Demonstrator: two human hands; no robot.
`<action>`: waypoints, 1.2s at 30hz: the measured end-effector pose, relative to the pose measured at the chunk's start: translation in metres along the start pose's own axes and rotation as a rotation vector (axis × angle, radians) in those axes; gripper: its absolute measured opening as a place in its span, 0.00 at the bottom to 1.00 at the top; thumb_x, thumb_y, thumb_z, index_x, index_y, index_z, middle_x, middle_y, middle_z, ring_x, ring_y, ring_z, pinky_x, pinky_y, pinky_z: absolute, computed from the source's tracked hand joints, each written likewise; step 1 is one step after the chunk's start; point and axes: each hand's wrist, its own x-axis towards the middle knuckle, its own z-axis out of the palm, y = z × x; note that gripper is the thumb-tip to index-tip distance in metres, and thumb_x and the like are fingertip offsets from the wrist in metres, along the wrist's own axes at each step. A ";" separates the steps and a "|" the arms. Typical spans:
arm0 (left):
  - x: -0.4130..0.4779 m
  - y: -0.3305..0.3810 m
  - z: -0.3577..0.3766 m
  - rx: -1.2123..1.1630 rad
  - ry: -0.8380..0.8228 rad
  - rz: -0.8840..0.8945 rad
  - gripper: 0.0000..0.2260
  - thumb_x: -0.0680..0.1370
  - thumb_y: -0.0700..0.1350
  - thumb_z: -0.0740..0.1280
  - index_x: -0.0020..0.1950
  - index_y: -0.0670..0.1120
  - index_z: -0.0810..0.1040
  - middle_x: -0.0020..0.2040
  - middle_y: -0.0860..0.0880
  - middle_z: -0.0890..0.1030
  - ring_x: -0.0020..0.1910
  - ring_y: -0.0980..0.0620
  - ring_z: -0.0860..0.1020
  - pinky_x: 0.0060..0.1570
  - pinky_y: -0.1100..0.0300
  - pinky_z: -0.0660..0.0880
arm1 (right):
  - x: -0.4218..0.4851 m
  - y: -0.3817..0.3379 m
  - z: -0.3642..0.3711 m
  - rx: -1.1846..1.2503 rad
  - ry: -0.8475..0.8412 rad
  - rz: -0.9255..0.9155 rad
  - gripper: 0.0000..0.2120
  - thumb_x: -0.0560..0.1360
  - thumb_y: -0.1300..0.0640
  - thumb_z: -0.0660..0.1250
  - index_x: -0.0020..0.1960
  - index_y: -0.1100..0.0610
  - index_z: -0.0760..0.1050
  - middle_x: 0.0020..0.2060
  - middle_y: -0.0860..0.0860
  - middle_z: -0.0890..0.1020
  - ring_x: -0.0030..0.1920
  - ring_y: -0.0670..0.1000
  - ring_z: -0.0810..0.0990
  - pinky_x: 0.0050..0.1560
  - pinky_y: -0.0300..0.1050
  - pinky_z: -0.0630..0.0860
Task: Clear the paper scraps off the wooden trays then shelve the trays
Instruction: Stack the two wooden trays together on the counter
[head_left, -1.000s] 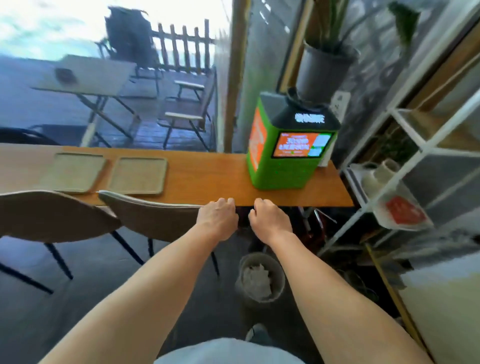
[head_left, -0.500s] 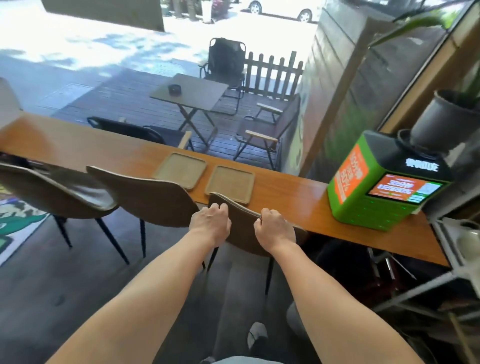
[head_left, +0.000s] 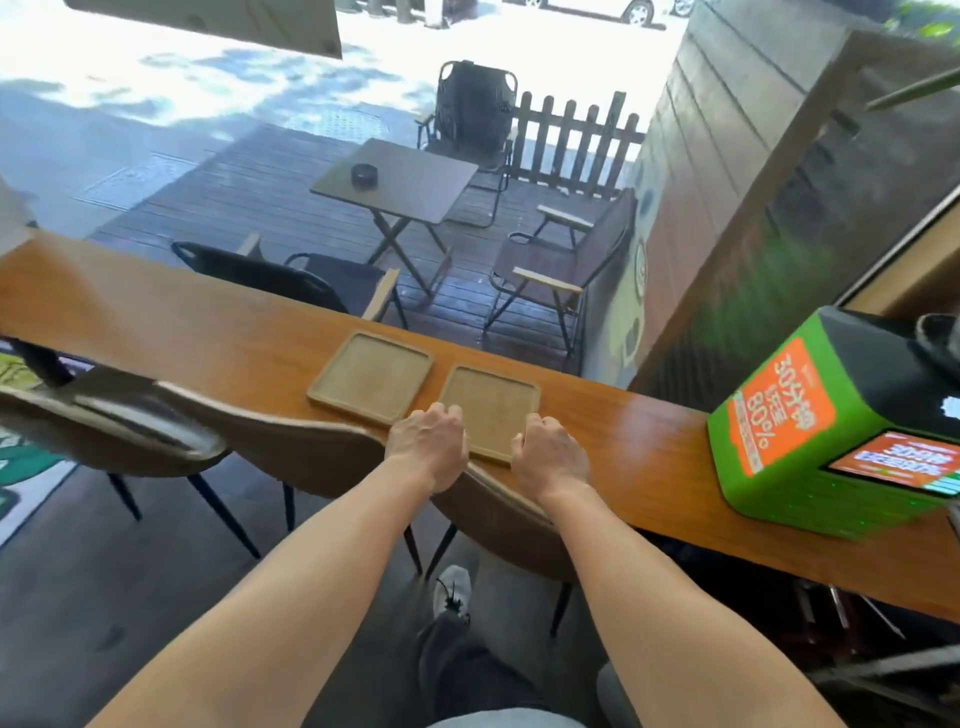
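Directly ahead, a long wooden worktop (head_left: 197, 332) runs along an open window, and two square wooden trays lie on it side by side, nearly touching. Both look bare; no paper scraps show on either. The left hand (head_left: 427, 446) and right hand (head_left: 550, 456) are curled into loose fists over the near edge of the right tray (head_left: 491, 410), one at each near corner. Whether the fingers actually grip the rim cannot be told from this angle. The left tray (head_left: 371, 375) sits untouched just beside it.

Clearing seems finished, so the step in hand is probably collecting the trays for shelving. The next move likely calls for a firm hold on both sides of the right tray, lifting it level, perhaps stacking it on its neighbour.

A brown chair (head_left: 498, 512) stands tucked against the worktop directly below the hands, so the person must reach over its backrest. More chairs line up to the left. A green kiosk box (head_left: 810, 436) with an orange label sits on the worktop well to the right. No shelf is in view.
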 end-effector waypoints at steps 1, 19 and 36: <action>0.018 -0.004 0.003 -0.001 -0.010 0.002 0.09 0.79 0.50 0.55 0.49 0.47 0.71 0.50 0.45 0.77 0.52 0.41 0.77 0.44 0.50 0.68 | 0.017 0.001 0.005 -0.004 -0.006 0.007 0.14 0.80 0.52 0.56 0.59 0.56 0.75 0.54 0.56 0.80 0.52 0.59 0.80 0.44 0.50 0.70; 0.188 -0.066 0.101 -0.046 -0.408 -0.155 0.06 0.80 0.50 0.54 0.49 0.49 0.67 0.50 0.46 0.76 0.49 0.44 0.77 0.47 0.50 0.74 | 0.184 0.039 0.091 -0.044 -0.249 0.251 0.15 0.79 0.52 0.57 0.61 0.56 0.73 0.55 0.55 0.79 0.52 0.57 0.78 0.43 0.48 0.71; 0.220 -0.073 0.135 -0.313 -0.478 -0.533 0.18 0.80 0.52 0.58 0.62 0.40 0.69 0.58 0.40 0.75 0.53 0.40 0.75 0.51 0.49 0.74 | 0.197 0.040 0.136 0.272 -0.286 0.952 0.24 0.80 0.54 0.64 0.73 0.60 0.64 0.69 0.57 0.71 0.67 0.60 0.72 0.60 0.54 0.74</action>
